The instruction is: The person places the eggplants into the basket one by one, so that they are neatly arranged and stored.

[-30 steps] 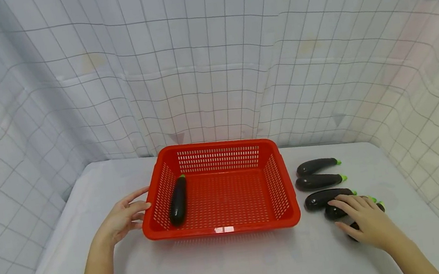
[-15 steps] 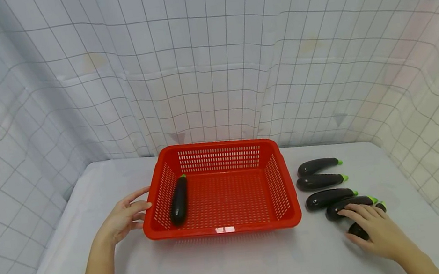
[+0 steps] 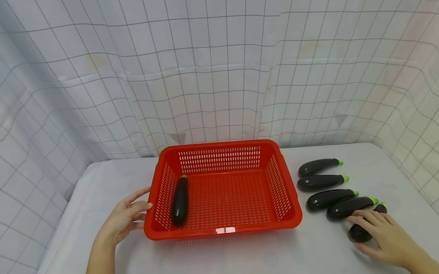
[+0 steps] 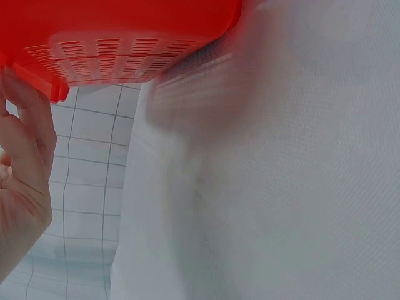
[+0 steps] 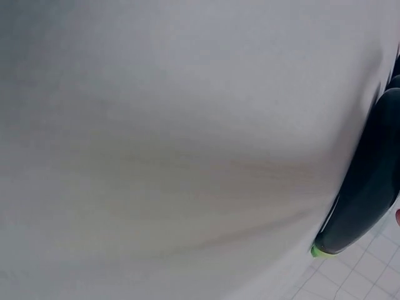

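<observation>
My left hand (image 3: 122, 217) has its fingertips at the left rim of a red plastic basket (image 3: 225, 231). The left wrist view shows its fingers (image 4: 28, 119) under the basket's rim. Inside the basket, along its left wall, lies one dark eggplant (image 3: 179, 200). Over at the right, my right hand (image 3: 386, 240) spans the nearest eggplant (image 3: 359, 233), fingers curved over the far side and thumb along the near side; the hand hides its middle. The right wrist view shows a dark eggplant (image 5: 369, 181) with a green stem end at its right edge.
Beyond the right hand, several more eggplants lie in a column, including one beside it (image 3: 349, 207) and one at the back (image 3: 317, 167). A white cloth (image 3: 239, 271) covers the table. Gridded white curtains (image 3: 208, 63) enclose the back and sides.
My right hand has moved toward me and right, off the farther eggplants and onto the nearest one. The left hand and the basket are nearly unchanged.
</observation>
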Demonstrator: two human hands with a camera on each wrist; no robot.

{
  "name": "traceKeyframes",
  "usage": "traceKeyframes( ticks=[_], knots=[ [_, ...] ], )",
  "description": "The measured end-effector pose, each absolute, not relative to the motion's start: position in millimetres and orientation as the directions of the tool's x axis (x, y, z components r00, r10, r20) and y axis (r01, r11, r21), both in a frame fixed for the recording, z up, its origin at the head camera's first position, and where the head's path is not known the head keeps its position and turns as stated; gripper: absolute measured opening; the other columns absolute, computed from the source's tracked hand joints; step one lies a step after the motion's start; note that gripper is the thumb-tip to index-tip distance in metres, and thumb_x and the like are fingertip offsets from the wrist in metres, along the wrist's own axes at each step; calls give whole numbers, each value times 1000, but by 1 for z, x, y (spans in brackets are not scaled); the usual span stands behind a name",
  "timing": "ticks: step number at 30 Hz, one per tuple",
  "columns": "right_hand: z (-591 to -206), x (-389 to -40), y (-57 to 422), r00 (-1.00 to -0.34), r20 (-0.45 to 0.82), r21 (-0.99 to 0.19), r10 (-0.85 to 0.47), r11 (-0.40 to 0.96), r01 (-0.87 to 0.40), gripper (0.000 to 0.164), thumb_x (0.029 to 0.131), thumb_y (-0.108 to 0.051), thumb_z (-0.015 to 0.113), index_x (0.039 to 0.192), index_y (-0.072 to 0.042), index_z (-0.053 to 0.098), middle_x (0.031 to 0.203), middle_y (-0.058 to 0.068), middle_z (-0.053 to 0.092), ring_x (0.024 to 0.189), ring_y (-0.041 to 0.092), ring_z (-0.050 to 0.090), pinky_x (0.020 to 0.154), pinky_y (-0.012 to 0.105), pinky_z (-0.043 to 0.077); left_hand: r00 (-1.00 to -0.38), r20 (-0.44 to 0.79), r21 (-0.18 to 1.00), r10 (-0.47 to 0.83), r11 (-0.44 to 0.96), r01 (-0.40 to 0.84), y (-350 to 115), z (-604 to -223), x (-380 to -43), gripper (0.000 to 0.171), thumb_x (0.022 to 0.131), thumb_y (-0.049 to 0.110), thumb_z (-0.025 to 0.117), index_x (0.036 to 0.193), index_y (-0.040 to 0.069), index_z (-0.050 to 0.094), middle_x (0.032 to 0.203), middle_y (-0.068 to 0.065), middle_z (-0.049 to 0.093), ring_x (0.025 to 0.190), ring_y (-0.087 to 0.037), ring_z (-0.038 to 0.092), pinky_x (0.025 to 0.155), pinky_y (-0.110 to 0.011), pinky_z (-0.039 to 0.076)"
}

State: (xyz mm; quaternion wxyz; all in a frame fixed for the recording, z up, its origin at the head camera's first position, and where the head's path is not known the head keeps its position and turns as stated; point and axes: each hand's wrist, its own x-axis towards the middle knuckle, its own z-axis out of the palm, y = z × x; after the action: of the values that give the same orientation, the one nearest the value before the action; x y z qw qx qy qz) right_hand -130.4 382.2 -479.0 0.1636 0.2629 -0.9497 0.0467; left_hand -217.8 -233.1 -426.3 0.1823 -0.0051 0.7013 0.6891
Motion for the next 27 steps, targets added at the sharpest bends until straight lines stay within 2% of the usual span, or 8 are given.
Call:
traceKeyframes(
  ticks=[4,15,27],
  knots=[
    [-481,-128,384,-814,315,-5,-488,857,-515,61,65,-42,74,117,-15,56,113,3,52,102,24,47,80,47,35,-934,-260,966,246,55,-254,-233,-426,-218,62,91,20,56,143,6,24,93,4,66,71,-16,63,68,-36,55],
    [-486,-129,387,-805,312,19,-504,850,-526,64,56,-30,76,115,-15,56,113,3,51,103,23,44,78,46,35,-935,-260,965,239,65,-252,-233,-427,-219,61,92,20,55,143,6,24,93,5,66,71,-16,63,68,-36,55],
    [-487,-130,388,-792,321,37,-519,843,-537,58,58,-28,78,111,-15,58,111,4,53,101,24,47,77,48,37,-933,-269,963,238,66,-260,-234,-427,-219,62,91,22,55,143,7,24,94,5,66,72,-17,64,68,-36,55]
  ],
)
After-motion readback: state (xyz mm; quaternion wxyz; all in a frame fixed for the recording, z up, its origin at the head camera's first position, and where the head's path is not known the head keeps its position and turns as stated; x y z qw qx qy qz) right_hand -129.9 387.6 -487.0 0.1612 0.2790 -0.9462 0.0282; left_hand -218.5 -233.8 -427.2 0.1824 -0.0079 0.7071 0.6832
